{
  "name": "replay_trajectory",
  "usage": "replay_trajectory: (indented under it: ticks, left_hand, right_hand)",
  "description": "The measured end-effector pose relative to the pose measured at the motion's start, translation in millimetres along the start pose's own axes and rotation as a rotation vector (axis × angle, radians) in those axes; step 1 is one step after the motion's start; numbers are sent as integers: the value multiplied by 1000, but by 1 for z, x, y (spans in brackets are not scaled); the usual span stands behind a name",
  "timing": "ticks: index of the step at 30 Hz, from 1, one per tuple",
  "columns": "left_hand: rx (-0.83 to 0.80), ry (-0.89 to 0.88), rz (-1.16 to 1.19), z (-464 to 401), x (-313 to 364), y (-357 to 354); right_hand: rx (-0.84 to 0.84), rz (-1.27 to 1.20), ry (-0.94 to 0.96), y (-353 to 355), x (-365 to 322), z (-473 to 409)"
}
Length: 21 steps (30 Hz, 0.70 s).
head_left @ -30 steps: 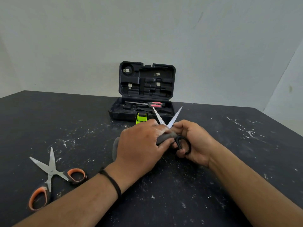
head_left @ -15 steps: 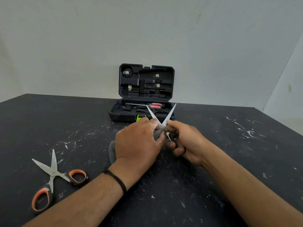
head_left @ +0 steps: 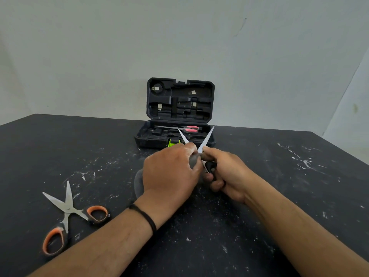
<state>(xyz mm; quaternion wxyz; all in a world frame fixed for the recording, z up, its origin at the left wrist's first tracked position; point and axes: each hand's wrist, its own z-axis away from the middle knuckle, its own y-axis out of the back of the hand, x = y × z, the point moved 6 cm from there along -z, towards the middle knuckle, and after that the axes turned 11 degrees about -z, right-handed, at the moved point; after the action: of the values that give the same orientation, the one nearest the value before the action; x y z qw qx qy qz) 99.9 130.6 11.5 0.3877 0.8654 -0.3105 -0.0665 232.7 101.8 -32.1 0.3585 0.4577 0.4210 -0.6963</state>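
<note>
A: What is lying at the far left?

B: Orange-handled scissors (head_left: pixel 67 212) are lying on the table (head_left: pixel 60 146), blades spread, well apart from the hands.

A: And next?

B: The left hand (head_left: pixel 169 172) is curling its fingers round a grey bar (head_left: pixel 139 181), whose end is sticking out on the hand's left.

A: Behind it?

B: An open tool case (head_left: pixel 179 100) is standing at the far edge, with red-handled scissors (head_left: pixel 189 129) lying in its lower half.

A: Where are the black-handled scissors (head_left: pixel 208 137)?

B: Near the table's middle, between both hands, blades pointing up in a V. They are meeting the bar where they cross.

A: And the right hand (head_left: pixel 227 174)?

B: It is gripping the black handle, fingers curled.
</note>
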Motion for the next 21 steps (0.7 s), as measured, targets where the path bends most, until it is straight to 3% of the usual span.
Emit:
replay_trajectory:
  ticks: [5,21]
  left_hand:
    - [20,134,51,-10,-32,4]
    - [-131,-77,72,-5,-16,-13]
  right_hand:
    - [-29,-22,-38,6,1,-2]
    - [0,-62,-55,14,6,-8]
